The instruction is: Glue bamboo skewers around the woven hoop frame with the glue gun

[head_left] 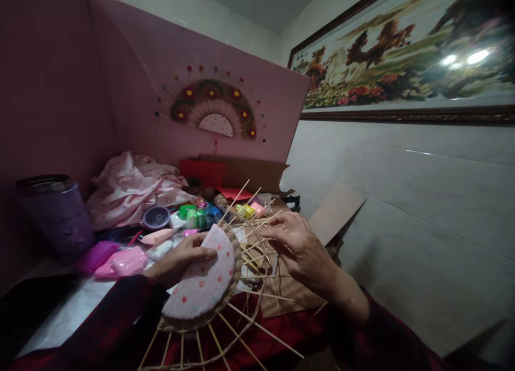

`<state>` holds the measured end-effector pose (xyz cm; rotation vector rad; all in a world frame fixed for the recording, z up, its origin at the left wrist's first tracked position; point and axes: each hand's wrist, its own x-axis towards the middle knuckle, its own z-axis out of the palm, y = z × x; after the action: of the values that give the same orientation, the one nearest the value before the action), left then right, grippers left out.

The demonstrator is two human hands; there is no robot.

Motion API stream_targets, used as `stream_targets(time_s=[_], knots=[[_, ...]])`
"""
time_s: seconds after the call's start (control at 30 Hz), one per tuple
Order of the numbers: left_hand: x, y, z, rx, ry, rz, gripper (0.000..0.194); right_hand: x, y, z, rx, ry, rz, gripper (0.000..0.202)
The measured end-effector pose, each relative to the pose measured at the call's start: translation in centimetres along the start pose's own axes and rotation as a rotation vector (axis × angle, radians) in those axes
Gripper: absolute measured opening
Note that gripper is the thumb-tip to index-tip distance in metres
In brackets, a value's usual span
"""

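Observation:
A half-round piece [205, 280] of pale cloth with small red flowers has a braided cord rim, and thin wooden sticks [263, 332] fan out from it. My left hand [187, 258] grips its flat side, thumb on the cloth and fingers behind. Twine [257, 306] runs in an arc across the sticks. At the upper sticks, my right hand [295, 245] has its thumb and fingers closed around the twine and stick area; exactly what is pinched is too small to tell.
A purple tumbler [56, 215] and crumpled pink cloth [134, 188] are at the left. Colored clay packs [124, 264] lie behind my left hand. A finished fan [217, 108] hangs on the pink board; cardboard [338, 210] leans at the right wall.

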<state>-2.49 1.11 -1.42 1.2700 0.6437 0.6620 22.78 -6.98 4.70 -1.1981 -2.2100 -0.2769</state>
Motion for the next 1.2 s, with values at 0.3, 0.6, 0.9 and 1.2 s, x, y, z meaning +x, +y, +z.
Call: stream_targets(time_s=[0.3, 0.6, 0.9, 1.2], knots=[[0.0, 0.1, 0.1, 0.001, 0.0, 0.005, 0.029, 0.3, -0.2, 0.9, -0.052, -0.029, 0.046, 0.018], [-0.2, 0.3, 0.2, 0.004, 0.02, -0.001, 0.03, 0.2, -0.3, 0.8, -0.05, -0.018, 0.059, 0.021], [-0.3, 0.5, 0.4, 0.0, 0.03, -0.013, 0.033, 0.5, -0.5, 0.9, -0.046, -0.035, 0.015, 0.024], [-0.6, 1.2, 0.9, -0.011, 0.053, -0.018, 0.031, 0.2, -0.6, 0.6, -0.008, -0.014, 0.023, 0.025]])
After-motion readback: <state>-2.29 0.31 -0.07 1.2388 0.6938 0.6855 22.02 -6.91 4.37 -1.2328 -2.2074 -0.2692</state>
